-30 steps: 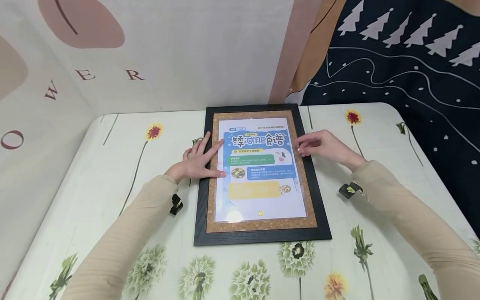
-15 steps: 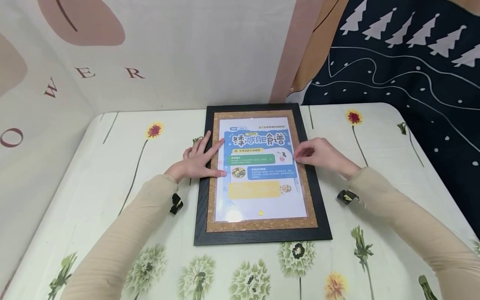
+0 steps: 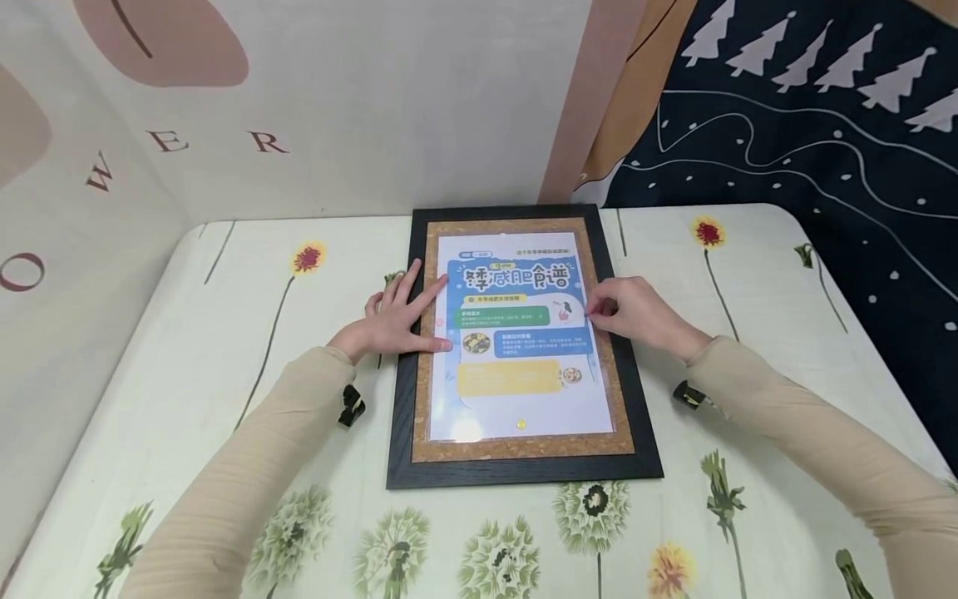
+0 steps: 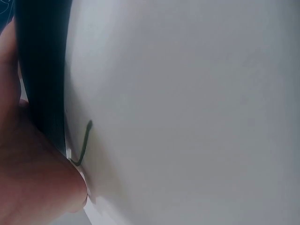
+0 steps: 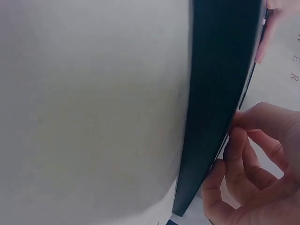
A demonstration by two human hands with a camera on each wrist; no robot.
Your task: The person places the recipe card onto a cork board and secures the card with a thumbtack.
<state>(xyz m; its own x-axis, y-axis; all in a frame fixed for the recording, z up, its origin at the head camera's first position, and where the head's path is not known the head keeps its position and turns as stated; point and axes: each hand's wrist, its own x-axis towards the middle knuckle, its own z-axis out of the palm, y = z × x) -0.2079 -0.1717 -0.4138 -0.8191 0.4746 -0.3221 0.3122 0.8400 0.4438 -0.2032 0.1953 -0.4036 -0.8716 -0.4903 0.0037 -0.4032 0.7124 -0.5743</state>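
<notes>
A sheet with blue, green and yellow panels [image 3: 479, 416] lies on the cork board [image 3: 524, 452] inside a black frame [image 3: 524, 474]. My left hand [image 3: 389, 324], fingers spread, presses the sheet's left edge and reaches across the frame. On the opposite edge, my right hand [image 3: 636, 312] has thumb and forefinger pinched together against the sheet. Between them is a small thumbtack, hidden now by the fingertips. A yellow thumbtack [image 3: 520, 424] sits at the bottom middle of the sheet. In the right wrist view, the right hand [image 5: 267, 173] works just over the frame's side [image 5: 220, 70].
A flower-print cloth [image 3: 299, 466] covers the table under the frame. Behind stand a pale fabric backdrop [image 3: 359, 100] and a dark one with trees [image 3: 786, 158]. A black wrist camera [image 3: 352, 406] sits by the left sleeve.
My right hand has moved slightly left onto the sheet's right edge, its fingertips closing over the small thumbtack. The left hand, sheet and frame have stayed in place.
</notes>
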